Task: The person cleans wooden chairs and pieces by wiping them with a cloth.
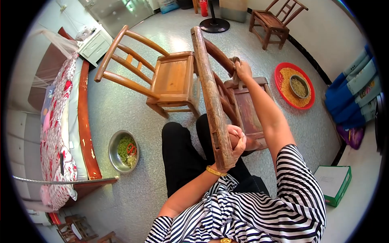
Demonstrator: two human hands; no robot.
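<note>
A worn wooden chair (210,93) stands close in front of me, its long top rail running toward my lap. Near the rail's lower end, my left hand (236,146) is closed around the chair's back, a gold bracelet on the wrist. My right hand (242,72) grips a greyish cloth (234,65) pressed against a post of the chair back farther away. Part of the cloth is hidden by the fingers. The seat (248,109) of this chair shows below my right arm.
A lighter wooden chair (174,77) stands just left. On the floor are a metal bowl (113,156) with green pieces and red-handled scissors, and a red tray (279,87) of grain. A bed (83,121) lies left, a green-and-white box (333,182) right, another chair (269,20) far right.
</note>
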